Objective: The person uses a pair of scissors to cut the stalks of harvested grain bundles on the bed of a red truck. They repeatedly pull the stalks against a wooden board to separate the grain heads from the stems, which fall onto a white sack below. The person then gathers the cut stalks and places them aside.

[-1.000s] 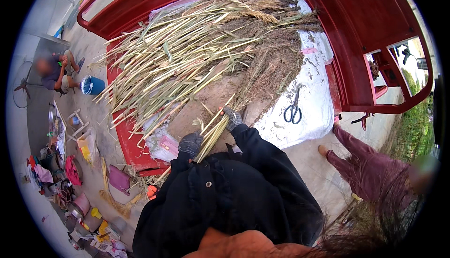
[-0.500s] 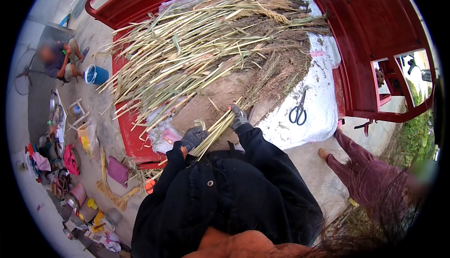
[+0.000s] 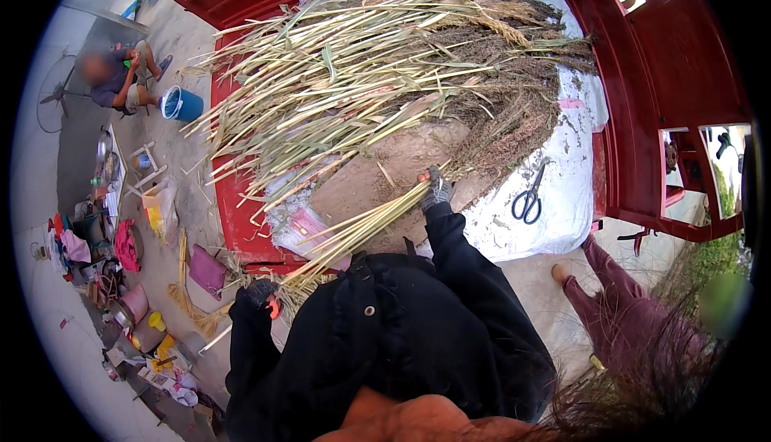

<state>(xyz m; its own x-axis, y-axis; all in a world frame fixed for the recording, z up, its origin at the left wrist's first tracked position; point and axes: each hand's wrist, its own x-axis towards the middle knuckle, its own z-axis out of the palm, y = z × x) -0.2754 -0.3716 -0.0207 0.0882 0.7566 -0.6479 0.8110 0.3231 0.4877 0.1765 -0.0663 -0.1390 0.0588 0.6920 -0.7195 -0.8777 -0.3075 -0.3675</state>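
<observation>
My right hand point(image 3: 436, 190), in a grey glove with bare fingertips, is closed round a bundle of broomcorn stalks point(image 3: 373, 229). The cut ends of the bundle fan down to the left, over the bed's near edge. Low at the left, beside those ends, my gloved left hand point(image 3: 259, 291) curls at an orange-red object point(image 3: 274, 308) whose kind I cannot make out. A big pile of broomcorn point(image 3: 321, 112) lies beyond my hands, stalks to the left and dark seed heads to the right. Black-handled scissors point(image 3: 528, 203) rest on the white sheet point(image 3: 562, 225) at the right.
The red truck bed point(image 3: 249, 237) has raised walls at the back and right. A person point(image 3: 120, 80) sits at the far left near a blue bucket point(image 3: 182, 104). Another person in maroon trousers point(image 3: 614, 285) is at the right. Household clutter point(image 3: 112, 257) and a purple bag point(image 3: 207, 272) lie left.
My left hand has let go of the stalks and moved down-left to the orange-red object. My right hand still grips the bundle. The whole view has shifted slightly.
</observation>
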